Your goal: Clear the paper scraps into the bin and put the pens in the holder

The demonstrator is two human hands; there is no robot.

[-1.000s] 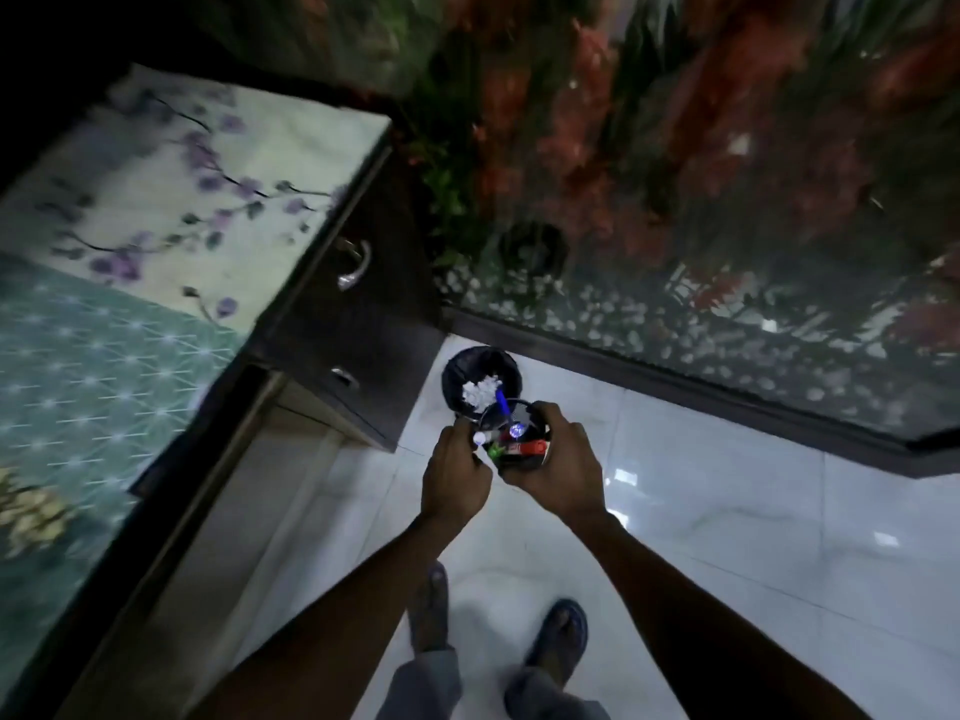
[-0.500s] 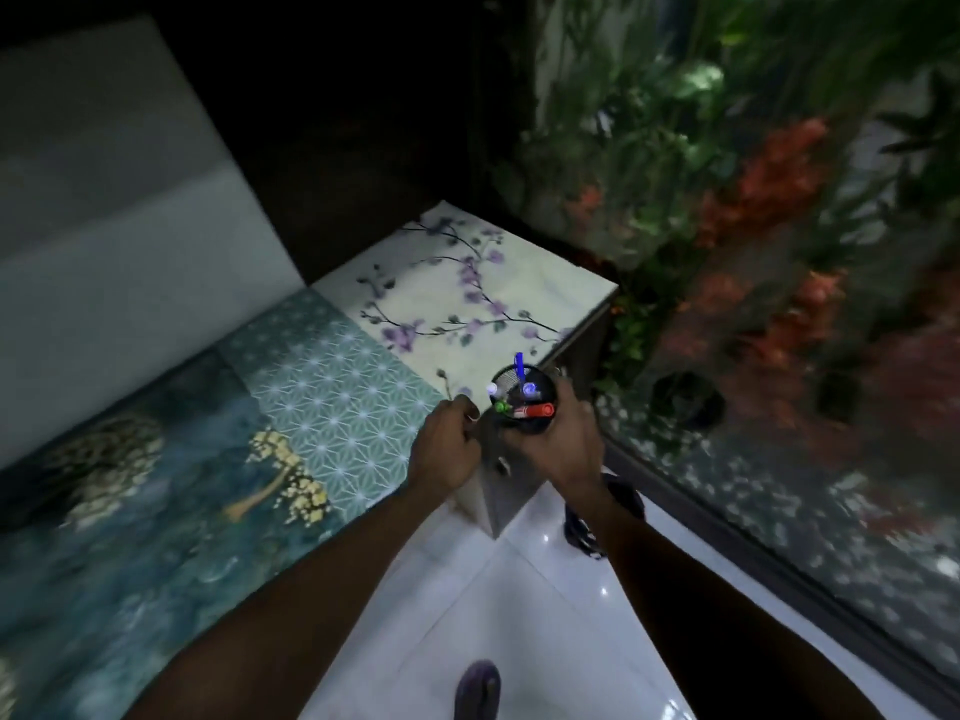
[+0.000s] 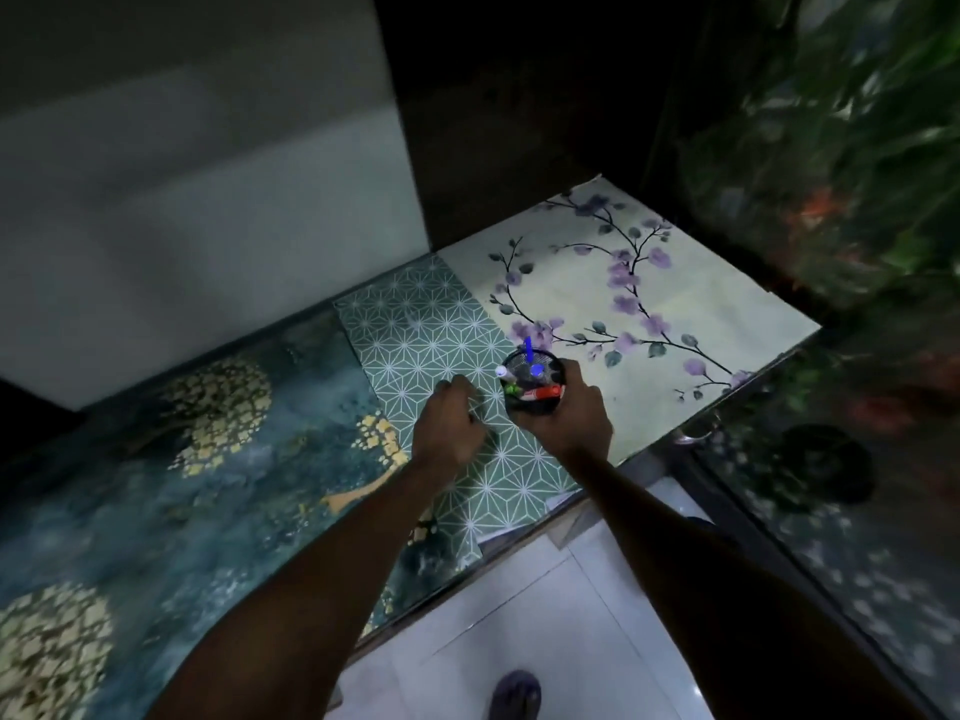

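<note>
My right hand (image 3: 569, 413) is wrapped around a black mesh pen holder (image 3: 532, 384), held over the patterned desk top (image 3: 431, 330). Several pens (image 3: 543, 393) stick out of it: a blue one upright, a red one lying across, a green one and a white-capped one. My left hand (image 3: 452, 426) hovers just left of the holder with its fingers curled loosely; nothing shows in it. The bin and the paper scraps are out of sight.
The desk is covered with a teal-and-gold sheet (image 3: 156, 485), a green star sheet and a cream floral sheet (image 3: 649, 304). A white wall rises behind. A glass panel with plants (image 3: 857, 148) stands on the right. White floor tiles and my shoe (image 3: 514, 693) lie below.
The view has swung up from the floor bin to the desk top. Both hands carried the holder over the desk. My left hand has come off the holder.
</note>
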